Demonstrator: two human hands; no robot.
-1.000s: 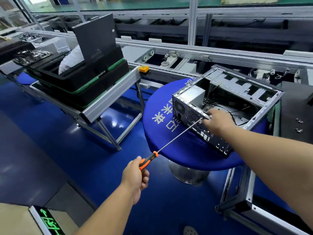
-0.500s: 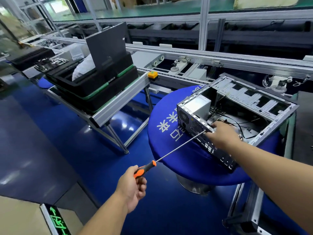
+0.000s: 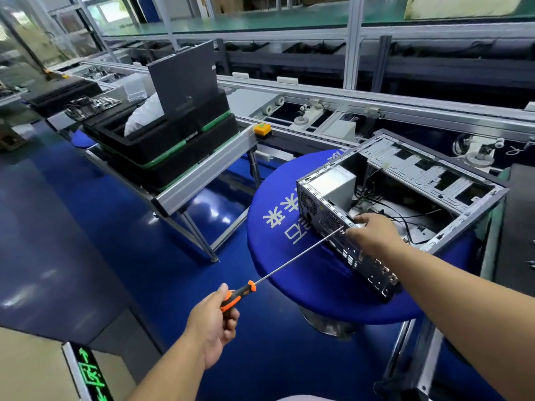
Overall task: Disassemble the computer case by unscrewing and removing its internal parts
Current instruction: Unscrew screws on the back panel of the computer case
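— Left hand (image 3: 212,325): what's the grip doing?

— Clenched round the orange-and-black handle of a long screwdriver (image 3: 292,260). Its thin steel shaft runs up and to the right, and the tip meets the perforated rear panel of the computer case (image 3: 405,204) just beside the right hand (image 3: 373,234).

— And the right grip?

— Fingers curled over the top edge of that rear panel, thumb side near the screwdriver tip, so it is grasping the case.

— Where does the case sit?

— On its side, open face up, on the round blue counter (image 3: 289,256), toward the counter's right edge. A silver power supply (image 3: 333,186) occupies the case's near left corner, with black cables (image 3: 385,206) loose on the bottom beside it.

— Beyond the counter?

— A metal rack to the left carries stacked black trays (image 3: 162,151), with a dark panel (image 3: 183,79) standing upright in the top one. A conveyor line (image 3: 376,102) runs behind.
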